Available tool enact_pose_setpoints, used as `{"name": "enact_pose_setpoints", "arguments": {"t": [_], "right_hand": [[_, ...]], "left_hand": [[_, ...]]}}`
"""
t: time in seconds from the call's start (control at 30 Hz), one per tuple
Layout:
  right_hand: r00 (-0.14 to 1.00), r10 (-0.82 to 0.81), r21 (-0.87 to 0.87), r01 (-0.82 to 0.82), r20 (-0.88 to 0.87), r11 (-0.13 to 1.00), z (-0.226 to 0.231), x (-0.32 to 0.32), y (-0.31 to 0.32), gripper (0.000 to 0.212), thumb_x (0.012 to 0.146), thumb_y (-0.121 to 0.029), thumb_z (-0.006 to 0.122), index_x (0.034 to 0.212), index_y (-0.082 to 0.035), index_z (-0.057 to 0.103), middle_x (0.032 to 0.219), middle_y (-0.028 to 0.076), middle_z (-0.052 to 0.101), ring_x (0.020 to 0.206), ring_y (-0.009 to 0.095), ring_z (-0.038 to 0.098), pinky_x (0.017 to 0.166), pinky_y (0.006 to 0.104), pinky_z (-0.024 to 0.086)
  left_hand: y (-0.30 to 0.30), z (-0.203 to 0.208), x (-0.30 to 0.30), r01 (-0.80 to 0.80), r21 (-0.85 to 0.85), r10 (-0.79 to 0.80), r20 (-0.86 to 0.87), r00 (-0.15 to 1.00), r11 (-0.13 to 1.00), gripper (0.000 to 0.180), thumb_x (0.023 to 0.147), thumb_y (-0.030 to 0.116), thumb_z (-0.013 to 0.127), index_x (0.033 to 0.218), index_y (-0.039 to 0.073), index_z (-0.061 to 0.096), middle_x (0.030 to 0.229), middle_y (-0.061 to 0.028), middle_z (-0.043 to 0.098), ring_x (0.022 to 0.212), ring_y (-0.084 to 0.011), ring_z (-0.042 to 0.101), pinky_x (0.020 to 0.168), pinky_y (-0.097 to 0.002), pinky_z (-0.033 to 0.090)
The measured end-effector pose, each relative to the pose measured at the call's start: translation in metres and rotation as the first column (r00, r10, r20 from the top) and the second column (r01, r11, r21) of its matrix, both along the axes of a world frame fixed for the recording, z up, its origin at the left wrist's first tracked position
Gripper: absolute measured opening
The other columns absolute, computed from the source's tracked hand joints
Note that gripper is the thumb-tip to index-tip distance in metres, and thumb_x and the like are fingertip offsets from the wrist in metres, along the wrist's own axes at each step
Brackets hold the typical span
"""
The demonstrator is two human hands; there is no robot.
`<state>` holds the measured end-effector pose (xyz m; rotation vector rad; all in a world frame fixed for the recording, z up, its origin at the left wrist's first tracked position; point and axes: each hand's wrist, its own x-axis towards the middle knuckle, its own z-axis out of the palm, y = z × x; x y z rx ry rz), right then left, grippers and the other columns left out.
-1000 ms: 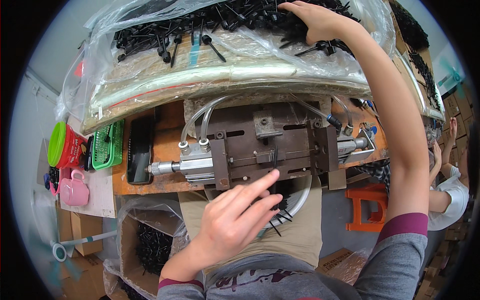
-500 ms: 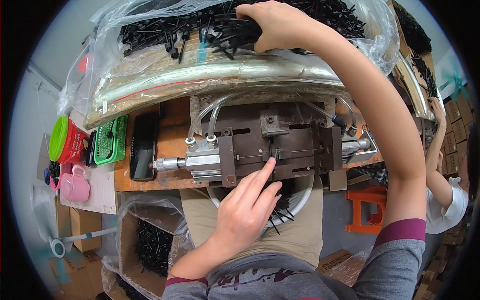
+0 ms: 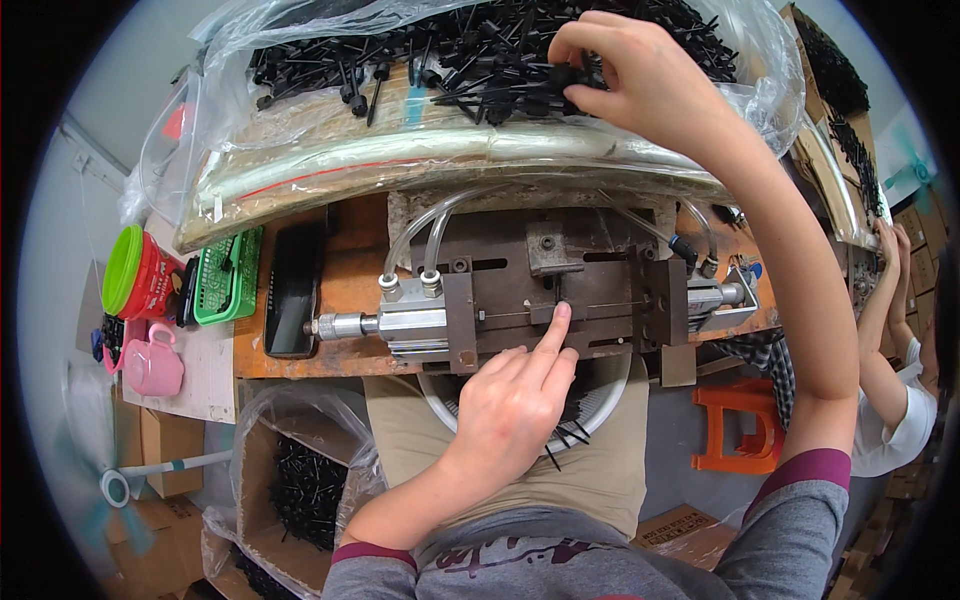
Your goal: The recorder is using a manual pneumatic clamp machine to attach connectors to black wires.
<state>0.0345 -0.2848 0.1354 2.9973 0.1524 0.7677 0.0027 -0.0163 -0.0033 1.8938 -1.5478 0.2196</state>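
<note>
My right hand is at the back, over a pile of black plastic parts with thin stems and round heads. Its thumb and bent fingers close on one such black part. My left hand reaches over the front of a brown metal fixture. The index finger is stretched out, its tip at a small dark slender part in the middle of the fixture, below a metal block. The other left fingers bend loosely, with nothing visible in them.
Silver air cylinders with clear hoses flank the fixture. A white basket holding black parts sits on my lap. Left are a phone, green basket and pink cup. An orange stool and another person's arm are right.
My right hand has shifted right across the pile and now pinches a black part clear of the clump it was in. The left hand stays at the fixture, fingertip nearly unmoved.
</note>
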Motion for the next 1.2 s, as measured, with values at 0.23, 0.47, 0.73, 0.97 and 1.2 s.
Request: {"name": "enact_pose_setpoints", "arguments": {"t": [0.23, 0.47, 0.73, 0.97, 1.2], "right_hand": [[0.989, 0.091, 0.105, -0.103, 0.116, 0.989, -0.002, -0.008, -0.007, 0.022, 0.079, -0.002, 0.076, 0.099, -0.004, 0.068, 0.085, 0.004, 0.059, 0.064, 0.013, 0.056, 0.062, 0.0281, 0.05], [0.991, -0.099, 0.69, 0.009, 0.091, 0.723, 0.014, -0.036, -0.041, 0.021, 0.087, -0.01, 0.076, 0.106, -0.004, 0.073, 0.088, 0.002, 0.067, 0.074, 0.01, 0.065, 0.07, 0.0248, 0.054], [0.968, -0.163, 0.88, -0.095, 0.19, 0.466, 0.013, -0.086, -0.027, 0.032, 0.09, -0.015, 0.071, 0.118, 0.001, 0.067, 0.09, 0.009, 0.07, 0.082, 0.017, 0.07, 0.079, 0.0288, 0.056], [0.926, 0.182, 0.249, -0.272, 0.33, 0.93, -0.04, -0.124, 0.103, 0.035, 0.075, 0.008, 0.069, 0.11, 0.007, 0.07, 0.098, 0.019, 0.07, 0.081, 0.026, 0.072, 0.072, 0.0315, 0.061], [0.918, 0.192, 0.295, -0.301, 0.346, 0.907, -0.074, -0.147, 0.112, 0.04, 0.071, 0.007, 0.07, 0.111, 0.006, 0.07, 0.097, 0.019, 0.073, 0.081, 0.028, 0.074, 0.067, 0.0335, 0.061]], "left_hand": [[0.001, 0.001, 0.0, -0.009, 0.022, 0.009, -0.009, 1.0, 1.0, 0.023, 0.075, 0.008, 0.079, 0.095, 0.003, 0.068, 0.133, -0.0168, 0.064, 0.067, -0.0221, 0.068, 0.065, -0.0302, 0.055], [0.002, 0.003, 0.002, 0.022, 0.022, -0.022, -0.004, 1.0, 1.0, 0.024, 0.076, 0.009, 0.079, 0.096, 0.003, 0.069, 0.133, -0.0156, 0.065, 0.066, -0.0214, 0.068, 0.063, -0.0296, 0.054], [0.017, 0.034, 0.006, 0.118, -0.152, -0.167, -0.367, 0.915, 0.981, 0.047, 0.071, 0.012, 0.089, 0.111, 0.002, 0.069, 0.135, -0.0183, 0.063, 0.076, -0.0158, 0.069, 0.068, -0.0276, 0.058], [0.002, 0.057, 0.014, -0.086, -0.449, -0.18, -0.517, 0.837, 0.89, 0.055, 0.07, 0.003, 0.088, 0.121, -0.001, 0.066, 0.12, -0.0165, 0.067, 0.093, -0.0188, 0.069, 0.077, -0.0285, 0.06], [0.007, 0.059, 0.008, -0.033, -0.322, -0.117, -0.437, 0.892, 0.946, 0.036, 0.068, -0.004, 0.085, 0.103, 0.0, 0.076, 0.1, -0.0101, 0.071, 0.089, -0.0194, 0.069, 0.076, -0.031, 0.059]]}}
